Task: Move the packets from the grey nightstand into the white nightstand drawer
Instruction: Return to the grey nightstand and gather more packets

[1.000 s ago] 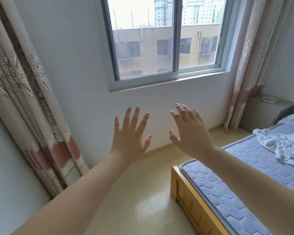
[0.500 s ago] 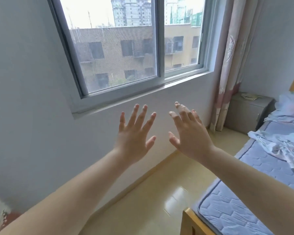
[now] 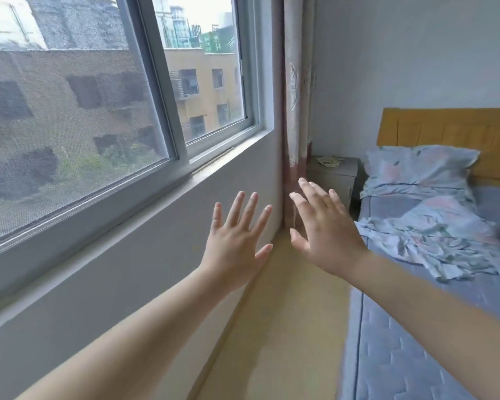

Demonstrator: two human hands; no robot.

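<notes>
Two bare hands, the left hand (image 3: 234,243) and the right hand (image 3: 326,235), are raised side by side with fingers straight and spread, holding and touching nothing. Beyond the right hand's fingertips, well apart from it, the packets (image 3: 329,161) lie on top of the nightstand (image 3: 334,183), which stands in the corner between the curtain (image 3: 298,96) and the bed (image 3: 401,342). Left of the left hand runs the wall (image 3: 127,269) under the window (image 3: 98,111), the tan floor (image 3: 277,327) lies below both hands, and right of the right hand a rumpled sheet (image 3: 433,235) and a pillow (image 3: 419,168) rest on the bed.

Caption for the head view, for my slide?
Left hand and right hand open, empty; packets lie on grey nightstand beside the bed.
</notes>
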